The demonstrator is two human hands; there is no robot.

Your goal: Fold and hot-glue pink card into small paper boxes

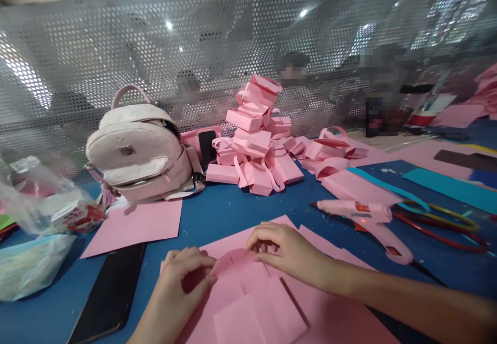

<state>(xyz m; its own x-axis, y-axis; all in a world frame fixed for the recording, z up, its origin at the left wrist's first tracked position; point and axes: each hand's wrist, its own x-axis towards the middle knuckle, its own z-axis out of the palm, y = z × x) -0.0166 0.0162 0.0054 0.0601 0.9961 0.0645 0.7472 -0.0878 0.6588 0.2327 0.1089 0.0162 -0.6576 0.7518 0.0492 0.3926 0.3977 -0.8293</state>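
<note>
Left hand point(182, 276) and right hand point(285, 251) pinch pink paper point(248, 292) on tabletop point(233, 212), mid-fold; next move likely needs firm crease.

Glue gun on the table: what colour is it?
Pink glue gun, seen in the head view.

Overhead lamps are glaring as bright spots through the perforated screen point(240, 43), blowing out patches at left and upper right. Counter point(233, 209) is getting even, moderately bright light; soft shadows are falling under the hands. Wide-angle distortion is bending the edges. Background behind the screen is staying blurred.
</note>
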